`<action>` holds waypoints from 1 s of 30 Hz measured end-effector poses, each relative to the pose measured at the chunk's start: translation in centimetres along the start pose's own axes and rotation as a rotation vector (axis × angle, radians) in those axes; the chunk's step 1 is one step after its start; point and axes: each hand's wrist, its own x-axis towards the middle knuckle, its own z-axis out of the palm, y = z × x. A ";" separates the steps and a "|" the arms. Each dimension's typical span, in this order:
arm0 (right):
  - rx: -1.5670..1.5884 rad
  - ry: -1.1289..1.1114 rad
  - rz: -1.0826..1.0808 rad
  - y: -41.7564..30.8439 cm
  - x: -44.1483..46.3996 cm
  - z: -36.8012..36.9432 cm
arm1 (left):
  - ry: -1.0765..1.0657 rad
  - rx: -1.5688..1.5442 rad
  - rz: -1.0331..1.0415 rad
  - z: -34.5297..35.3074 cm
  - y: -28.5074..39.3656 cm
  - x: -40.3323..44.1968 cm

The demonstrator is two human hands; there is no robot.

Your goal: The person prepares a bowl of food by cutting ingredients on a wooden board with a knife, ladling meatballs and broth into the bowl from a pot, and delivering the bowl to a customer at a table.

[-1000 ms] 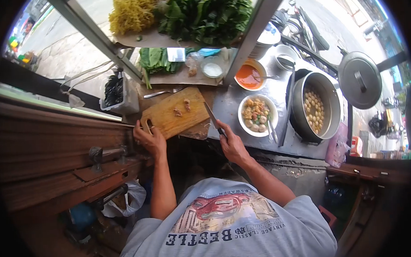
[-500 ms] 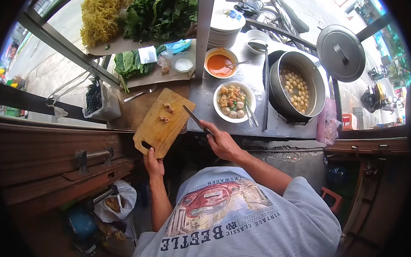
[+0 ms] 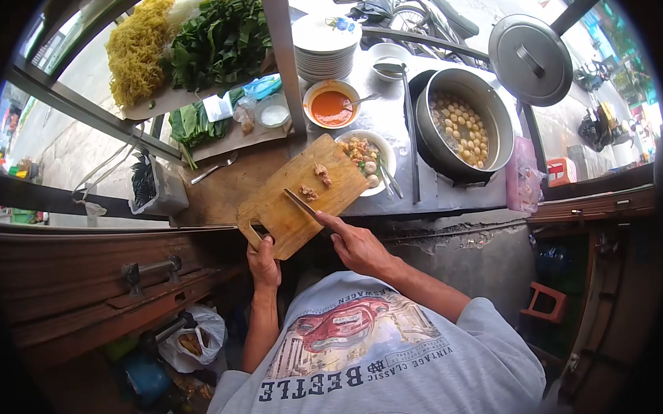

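Note:
My left hand (image 3: 263,262) grips a wooden cutting board (image 3: 280,209) by its handle end, the thumb at the handle hole. The board is lifted and tilted, its far edge overlapping a white bowl (image 3: 390,150) of meatballs and chopped food. A few small pieces of meat (image 3: 321,174) lie on the board. In my right hand (image 3: 356,244) is a knife (image 3: 301,202), its blade low over the board close to the nearest meat piece; whether it touches is unclear. Spoon and fork handles (image 3: 393,181) stick out of the bowl, which is partly hidden by the board.
A large pot (image 3: 498,128) of meatballs stands right of the bowl. Behind are a bowl of orange-red sauce (image 3: 332,108) and stacked plates (image 3: 326,43). Noodles (image 3: 138,53) and cut greens (image 3: 220,47) fill the upper left shelf. A fork (image 3: 215,168) lies on the counter.
The cutting board has moved right and turned, and now overlaps the bowl. The knife has come from beside the board to over it, near the meat pieces. The camera view has shifted slightly.

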 end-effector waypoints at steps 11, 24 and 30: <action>0.032 0.405 0.256 5.5 -1.3 -3.2 | -0.058 0.198 0.033 -0.9 1.5 3.9; -0.052 0.348 0.108 1.7 0.8 -0.8 | 0.273 0.030 0.089 -5.5 5.7 -0.1; -0.471 0.018 -0.052 1.3 11.0 4.3 | 0.383 -0.081 0.143 -10.8 1.4 -0.5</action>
